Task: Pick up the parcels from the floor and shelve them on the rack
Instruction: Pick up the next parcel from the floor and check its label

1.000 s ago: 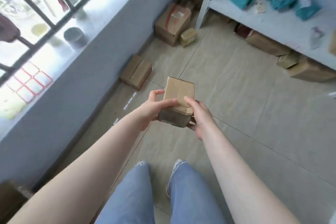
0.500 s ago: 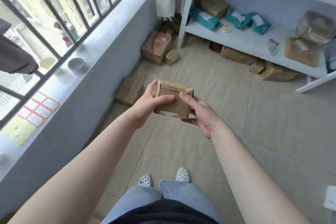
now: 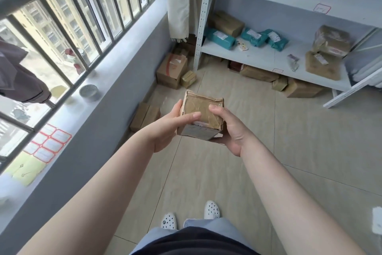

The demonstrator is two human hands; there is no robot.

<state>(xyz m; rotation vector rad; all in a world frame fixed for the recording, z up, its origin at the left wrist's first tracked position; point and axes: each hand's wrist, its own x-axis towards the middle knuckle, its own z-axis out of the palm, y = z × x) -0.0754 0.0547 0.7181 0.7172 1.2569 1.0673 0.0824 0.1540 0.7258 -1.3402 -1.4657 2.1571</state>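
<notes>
A small brown taped parcel [image 3: 203,111] is held in front of me at chest height, over the tiled floor. My left hand [image 3: 168,128] grips its left side with the thumb on top. My right hand [image 3: 231,130] cups its right side and underside, thumb on top. A white label shows on the parcel's near face. The white rack [image 3: 266,56] stands ahead to the right; its low shelf carries teal bags [image 3: 220,38] and brown parcels [image 3: 328,52].
Several cardboard boxes lie on the floor: a flat one [image 3: 144,116] by the grey wall, a larger one [image 3: 171,70] with a small one [image 3: 188,78] near the rack's post, others [image 3: 297,87] under the low shelf. A barred window and sill [image 3: 88,93] run along the left.
The view has tilted up from the floor toward the rack. Both hands have kept hold of the parcel and turned it, so its taped top faces me.
</notes>
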